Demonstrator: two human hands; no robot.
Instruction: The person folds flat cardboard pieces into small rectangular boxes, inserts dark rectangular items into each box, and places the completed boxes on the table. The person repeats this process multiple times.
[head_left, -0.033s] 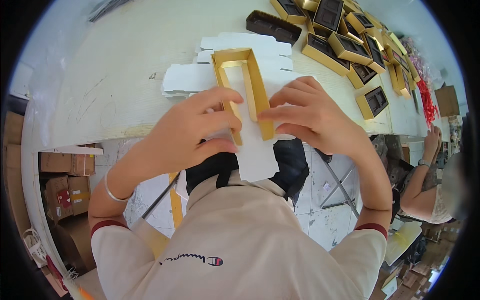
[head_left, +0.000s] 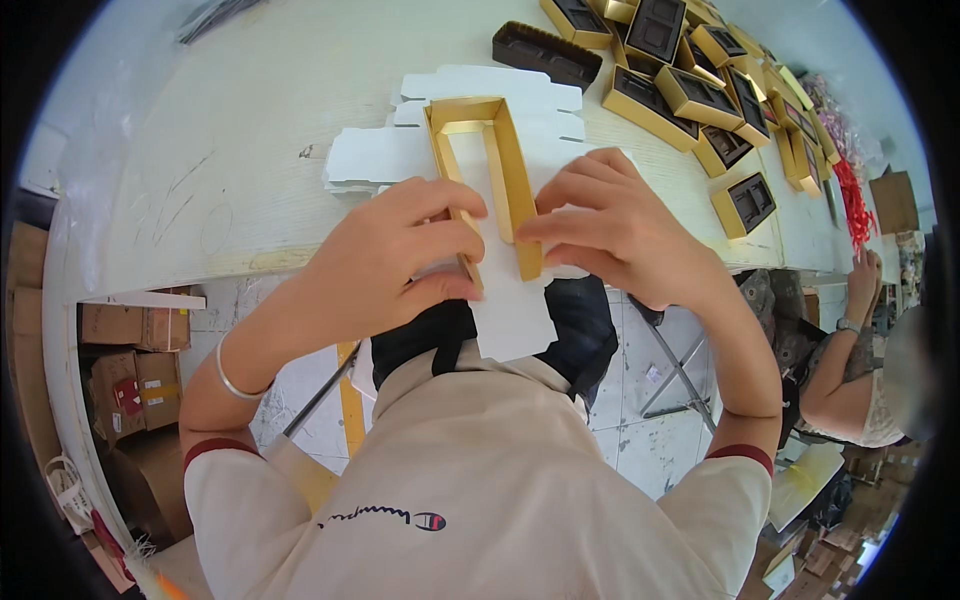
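A long gold cardboard box [head_left: 513,170], partly folded, lies at the table's front edge with its far end and both long walls standing. Its near end lies open, with a white flap reaching out over my lap. My left hand [head_left: 415,245] is closed on the left wall, thumb and fingers near its front end. On the opposite side, the fingertips of my right hand [head_left: 605,220] pinch the right wall. Beneath the box spreads a stack of flat white card blanks [head_left: 375,155]. Part of the left wall is hidden by my fingers.
Finished-looking gold boxes [head_left: 650,108] with dark brown inserts are heaped at the far right, one gold box [head_left: 745,205] apart from them. A loose brown plastic tray [head_left: 545,55] lies behind the blanks. Red ribbon [head_left: 855,205] hangs near another person's hand [head_left: 865,280].
The near end of the box's right wall has shifted slightly to the left, with my right hand. My left hand stays on the left wall, almost unmoved.
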